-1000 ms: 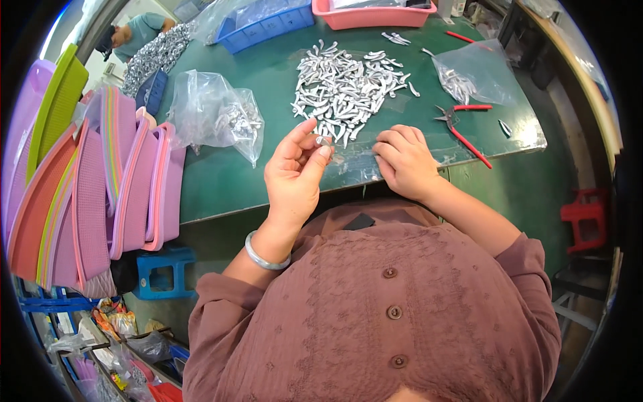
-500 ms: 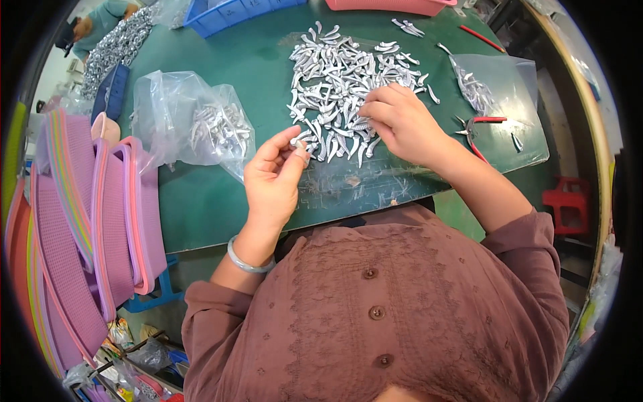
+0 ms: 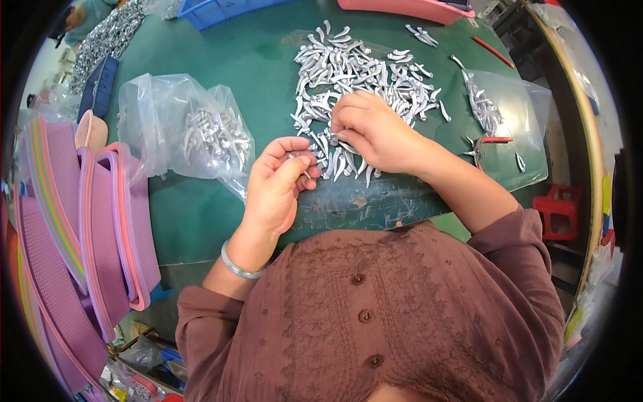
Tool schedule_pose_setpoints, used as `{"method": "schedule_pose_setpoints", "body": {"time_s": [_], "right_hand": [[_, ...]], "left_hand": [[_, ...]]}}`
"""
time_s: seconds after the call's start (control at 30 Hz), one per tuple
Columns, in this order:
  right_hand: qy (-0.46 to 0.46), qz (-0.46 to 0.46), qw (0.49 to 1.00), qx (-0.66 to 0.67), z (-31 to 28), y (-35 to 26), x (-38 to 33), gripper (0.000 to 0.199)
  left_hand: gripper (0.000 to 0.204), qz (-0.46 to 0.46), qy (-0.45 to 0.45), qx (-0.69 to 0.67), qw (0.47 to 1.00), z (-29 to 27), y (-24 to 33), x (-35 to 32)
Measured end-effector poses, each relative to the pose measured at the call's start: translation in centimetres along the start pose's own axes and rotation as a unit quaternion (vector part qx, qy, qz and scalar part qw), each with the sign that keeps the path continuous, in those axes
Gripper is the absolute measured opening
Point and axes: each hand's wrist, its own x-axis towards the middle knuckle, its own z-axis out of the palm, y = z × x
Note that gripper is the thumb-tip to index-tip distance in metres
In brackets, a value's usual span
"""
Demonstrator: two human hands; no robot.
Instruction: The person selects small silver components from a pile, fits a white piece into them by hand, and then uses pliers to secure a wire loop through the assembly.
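Your left hand [image 3: 278,184] at frame centre pinches one small silver metal piece [image 3: 299,159] between thumb and curled fingers. Your right hand [image 3: 372,130], just above and right, presses closed fingertips into the pile of silver pieces [image 3: 355,67] (too many to count). Two clear bags [image 3: 181,130] flank it.

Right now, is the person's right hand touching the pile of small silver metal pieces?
Touching. The head view shows the right hand lying on the pile of silver pieces, fingers pressed among them with no gap.

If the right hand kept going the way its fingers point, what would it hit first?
Probably the pile of small silver metal pieces that the right hand already rests on; its fingers point left, towards the left hand. Depth is unclear.
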Motion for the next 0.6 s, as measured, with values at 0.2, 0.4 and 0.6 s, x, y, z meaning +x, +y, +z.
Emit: {"method": "schedule_pose_setpoints", "body": {"time_s": [0.2, 0.4, 0.6], "right_hand": [[-0.018, 0.228, 0.886, 0.403, -0.9, -1.0, 0.1, 0.008], [-0.007, 0.3, 0.79, 0.535, -1.1, -0.8, 0.0, 0.012], [-0.013, 0.298, 0.782, 0.547, -1.2, -0.5, -0.4, 0.013]], "left_hand": [[0.018, 0.038, -0.009, 0.023, 0.999, 1.6, 0.4, 0.9], [0.021, 0.072, -0.017, 0.037, 0.997, 2.5, 0.4, 1.6], [0.019, 0.085, -0.014, 0.066, 0.994, 3.1, 0.4, 1.7]]}}
